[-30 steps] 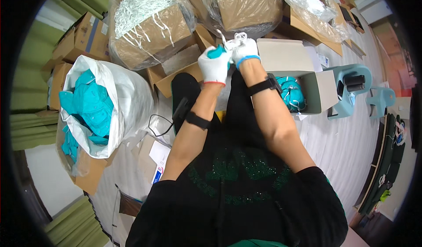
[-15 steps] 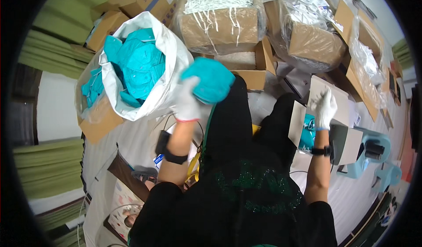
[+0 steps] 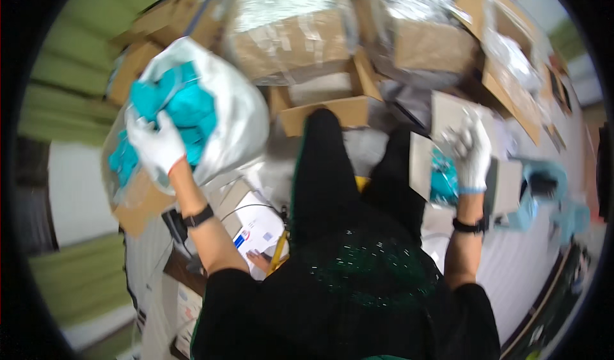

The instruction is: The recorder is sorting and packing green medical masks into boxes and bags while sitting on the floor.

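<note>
My left hand (image 3: pixel 155 144), in a white glove, reaches over the near side of a white sack (image 3: pixel 238 113). Its thumb and fingers are spread against the teal fabric caps (image 3: pixel 192 107) inside, and no cap is lifted in it. My right hand (image 3: pixel 472 152), gloved in white too, hovers over an open cardboard box (image 3: pixel 420 168) at the right. Its fingers look apart, though the tips are blurred. Down in that box lies a shiny teal item (image 3: pixel 442 179), partly hidden by the hand.
Beyond my knees stand a low open carton (image 3: pixel 326 115) and a plastic-lined carton of white shreds (image 3: pixel 291 43). More lined cartons (image 3: pixel 428 43) sit at the far right. A light-blue stool (image 3: pixel 555 168) is beside the box. Another person's bare hand (image 3: pixel 258 259) rests near white papers (image 3: pixel 256 222).
My left hand has swung left from near my knee to the sack, and the teal cap it held is out of it. My right hand stays over the box. The view has shifted slightly.
</note>
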{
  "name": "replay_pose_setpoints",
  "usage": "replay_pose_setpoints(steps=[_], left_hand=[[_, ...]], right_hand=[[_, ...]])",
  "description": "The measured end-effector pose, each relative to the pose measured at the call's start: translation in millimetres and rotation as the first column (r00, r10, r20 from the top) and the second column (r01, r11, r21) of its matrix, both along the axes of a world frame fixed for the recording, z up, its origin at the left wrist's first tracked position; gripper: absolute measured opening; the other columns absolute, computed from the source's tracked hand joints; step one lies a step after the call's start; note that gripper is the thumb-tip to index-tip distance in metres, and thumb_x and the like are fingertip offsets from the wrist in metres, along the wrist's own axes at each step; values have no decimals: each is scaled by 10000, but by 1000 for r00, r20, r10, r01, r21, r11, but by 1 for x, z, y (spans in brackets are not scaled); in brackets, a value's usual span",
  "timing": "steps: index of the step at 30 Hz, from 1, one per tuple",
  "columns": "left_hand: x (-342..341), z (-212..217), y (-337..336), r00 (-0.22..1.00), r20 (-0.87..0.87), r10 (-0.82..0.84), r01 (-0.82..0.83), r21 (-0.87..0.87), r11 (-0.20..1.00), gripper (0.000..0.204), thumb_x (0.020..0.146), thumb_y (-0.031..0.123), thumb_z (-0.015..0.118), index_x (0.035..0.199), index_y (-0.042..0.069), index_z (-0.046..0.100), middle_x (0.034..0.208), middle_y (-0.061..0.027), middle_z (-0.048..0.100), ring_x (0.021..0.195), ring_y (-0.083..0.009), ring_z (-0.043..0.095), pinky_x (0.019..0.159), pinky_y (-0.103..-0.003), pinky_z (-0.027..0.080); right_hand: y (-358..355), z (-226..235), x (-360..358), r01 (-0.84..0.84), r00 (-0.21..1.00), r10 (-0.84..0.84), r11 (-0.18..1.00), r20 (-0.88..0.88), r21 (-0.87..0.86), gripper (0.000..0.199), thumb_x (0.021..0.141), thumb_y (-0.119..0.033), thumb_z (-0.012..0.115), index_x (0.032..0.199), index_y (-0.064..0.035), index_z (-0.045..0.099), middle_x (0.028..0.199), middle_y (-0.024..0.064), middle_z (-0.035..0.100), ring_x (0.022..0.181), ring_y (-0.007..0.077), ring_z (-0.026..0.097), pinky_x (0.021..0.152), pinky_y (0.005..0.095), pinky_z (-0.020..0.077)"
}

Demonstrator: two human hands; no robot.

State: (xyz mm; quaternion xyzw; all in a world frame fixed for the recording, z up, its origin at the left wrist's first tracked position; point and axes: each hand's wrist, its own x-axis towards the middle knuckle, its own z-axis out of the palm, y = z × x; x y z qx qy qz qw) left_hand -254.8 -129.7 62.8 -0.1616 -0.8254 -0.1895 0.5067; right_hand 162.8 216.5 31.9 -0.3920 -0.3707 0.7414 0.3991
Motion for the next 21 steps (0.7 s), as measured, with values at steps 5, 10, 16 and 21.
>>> replay_pose_setpoints(steps=[5, 10, 16, 21], left_hand=[[108, -16, 76, 506, 508, -697, 534, 451, 716, 146, 877, 63, 619, 1004, -5, 644, 979, -72, 671, 887, -146, 619, 816, -274, 482], [182, -40, 171, -214, 568, -795, 754, 613, 235, 311, 864, 78, 610, 1166, 6, 606, 1125, -105, 661, 1059, -166, 620, 916, -294, 472], [217, -54, 227, -626, 254, -737, 424, 904, -49, 358, 875, 76, 610, 1217, -20, 565, 1119, -87, 647, 1055, -157, 602, 944, -283, 453], [229, -45, 233, -834, 188, -519, 199, 979, 35, 389, 867, 124, 654, 1216, -27, 567, 1027, -44, 628, 945, -85, 560, 843, -244, 455]], right_hand=[[15, 22, -32, -346, 890, 309, 936, -334, -58, 241, 991, -328, 474, 950, -103, 551, 626, -34, 485, 441, 66, 399, 374, 185, 308], [9, 46, -44, -370, 854, 307, 926, -420, -77, 237, 998, -306, 466, 963, -89, 555, 666, 2, 524, 478, 70, 464, 368, 185, 312], [15, 38, -49, -581, 659, 443, 813, -608, -37, 243, 1007, -307, 447, 997, -87, 549, 718, 9, 537, 504, 77, 492, 362, 199, 304], [13, 34, -46, -529, 721, 441, 849, -534, -13, 230, 999, -290, 465, 983, -81, 558, 696, 8, 544, 506, 77, 499, 377, 197, 348]])
